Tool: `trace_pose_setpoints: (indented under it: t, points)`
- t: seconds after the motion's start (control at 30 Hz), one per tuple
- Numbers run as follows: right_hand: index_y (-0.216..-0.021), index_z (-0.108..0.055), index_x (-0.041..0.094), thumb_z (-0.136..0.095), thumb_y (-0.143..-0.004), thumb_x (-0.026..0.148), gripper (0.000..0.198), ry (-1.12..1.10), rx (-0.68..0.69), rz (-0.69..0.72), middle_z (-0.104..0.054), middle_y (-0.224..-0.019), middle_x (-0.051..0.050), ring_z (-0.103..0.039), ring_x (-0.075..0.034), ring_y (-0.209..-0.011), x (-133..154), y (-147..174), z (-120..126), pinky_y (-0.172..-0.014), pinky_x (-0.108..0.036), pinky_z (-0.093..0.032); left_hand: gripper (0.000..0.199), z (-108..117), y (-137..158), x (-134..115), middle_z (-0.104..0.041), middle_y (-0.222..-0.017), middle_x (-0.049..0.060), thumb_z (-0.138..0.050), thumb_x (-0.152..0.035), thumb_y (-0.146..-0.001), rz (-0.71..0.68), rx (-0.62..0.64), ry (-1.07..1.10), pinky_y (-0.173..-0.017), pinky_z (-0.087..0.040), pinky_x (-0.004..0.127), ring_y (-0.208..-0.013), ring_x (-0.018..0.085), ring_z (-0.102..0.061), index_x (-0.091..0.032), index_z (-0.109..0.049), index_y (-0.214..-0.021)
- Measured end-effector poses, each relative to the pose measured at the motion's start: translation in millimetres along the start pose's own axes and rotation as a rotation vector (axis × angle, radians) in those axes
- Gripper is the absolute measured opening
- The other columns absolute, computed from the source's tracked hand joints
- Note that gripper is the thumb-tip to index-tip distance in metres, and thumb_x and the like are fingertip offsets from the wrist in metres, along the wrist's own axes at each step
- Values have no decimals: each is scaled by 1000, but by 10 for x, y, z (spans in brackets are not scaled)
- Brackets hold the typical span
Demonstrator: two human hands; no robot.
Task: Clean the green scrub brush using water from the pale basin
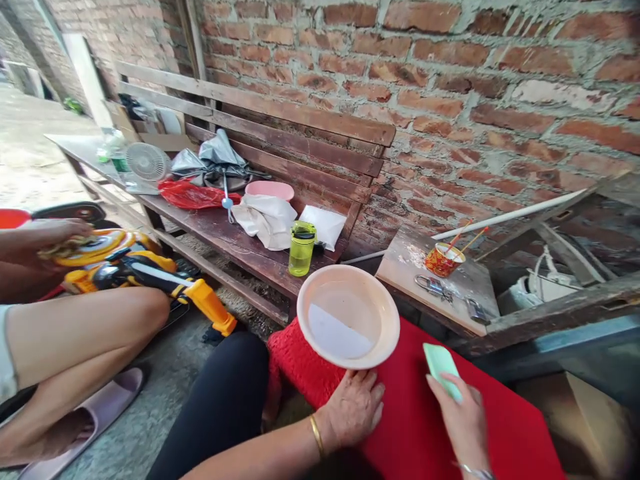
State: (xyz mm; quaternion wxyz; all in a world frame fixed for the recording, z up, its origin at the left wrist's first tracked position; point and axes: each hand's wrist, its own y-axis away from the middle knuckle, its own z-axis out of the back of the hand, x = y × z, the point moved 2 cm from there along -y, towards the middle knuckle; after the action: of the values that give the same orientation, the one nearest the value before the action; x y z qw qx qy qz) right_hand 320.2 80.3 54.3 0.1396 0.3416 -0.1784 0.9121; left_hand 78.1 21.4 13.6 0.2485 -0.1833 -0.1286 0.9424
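A round cream plastic basin (310, 280) with what looks like clear water in it stands on a red cloth (415, 393). My left hand (353, 407), with a gold bangle at the wrist, is at the basin's near rim, its fingers curled against the edge. To the right, my right hand (463, 413) grips a pale green flat oblong piece (443, 365) between thumb and fingers, above the cloth and apart from the basin. The exact kind of this piece does not show.
A wooden bench (220, 233) holds a yellow-green bottle (302, 250), a white cloth (270, 217), a pink bowl (270, 189), a red bag (195, 195) and a fan (147, 162). A small board (395, 267) carries a patterned cup (444, 260) and padlocks (433, 286). Another person sits left with a yellow-black toy (145, 270).
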Motion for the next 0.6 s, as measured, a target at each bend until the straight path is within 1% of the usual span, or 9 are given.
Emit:
trace_pose_setpoints:
  t: [0.07,0.1,0.13,0.2,0.3,0.4,0.5,0.53,0.6]
  points:
    - [-87,-71,23,-56,-70,75,56,-40,81,124,-58,-87,-9,-61,-30,-83,401,-55,-306,-78,-46,-51,32,9,28,-12,-62,-130,11,-52,-39,-99,14,11,0,-108,-39,42,-120,25,-56,-23,-61,-125]
    - [-89,-71,23,-56,-75,70,51,-36,133,197,-58,-91,-9,-61,-28,-87,535,-88,-430,-82,-44,-50,33,17,41,-15,-61,-131,10,-51,-38,-100,22,14,-7,-108,-38,42,-121,25,-55,-23,-60,-128]
    - [-90,-71,24,-58,-76,65,45,-32,158,228,-57,-92,-7,-61,-26,-89,612,-126,-527,-83,-41,-50,34,26,53,-17,-61,-132,10,-50,-37,-100,27,16,-17,-109,-38,42,-122,25,-55,-23,-59,-130]
    - [-89,-72,26,-61,-77,58,36,-2,217,283,-57,-93,-6,-60,-24,-92,628,-211,-648,-84,-38,-49,35,32,73,-13,-61,-133,10,-49,-37,-101,29,21,-35,-109,-38,41,-124,24,-55,-23,-60,-131]
    - [-89,-73,26,-66,-73,53,32,43,251,260,-57,-94,-5,-60,-23,-91,373,-355,-599,-85,-36,-48,34,2,103,-2,-62,-134,10,-49,-38,-102,18,18,-54,-109,-39,40,-126,24,-54,-24,-62,-130]
    - [-87,-72,25,-63,-68,60,41,66,159,111,-56,-92,-5,-59,-24,-89,-113,-518,-234,-86,-39,-48,35,-46,134,-3,-62,-135,9,-48,-38,-102,-1,1,-69,-110,-40,40,-129,24,-53,-25,-61,-132]
    - [-84,-71,25,-62,-60,70,52,137,29,-87,-55,-81,-5,-57,-28,-83,-744,-639,376,-83,-44,-46,37,-62,143,-9,-61,-138,10,-46,-36,-103,6,17,-77,-108,-42,41,-129,25,-54,-25,-59,-136]
    - [-83,-71,26,-63,-57,70,52,176,-15,-168,-55,-77,-5,-57,-30,-82,-960,-656,602,-81,-45,-45,37,-59,140,-11,-61,-138,10,-45,-35,-103,11,29,-77,-108,-42,42,-129,25,-54,-25,-59,-136]
    - [-76,-68,30,-67,-55,65,41,283,-99,-351,-53,-66,-7,-56,-33,-79,-1336,-643,1023,-75,-48,-42,38,-47,128,-16,-60,-139,11,-45,-35,-103,17,50,-69,-108,-43,43,-130,25,-54,-24,-59,-136]
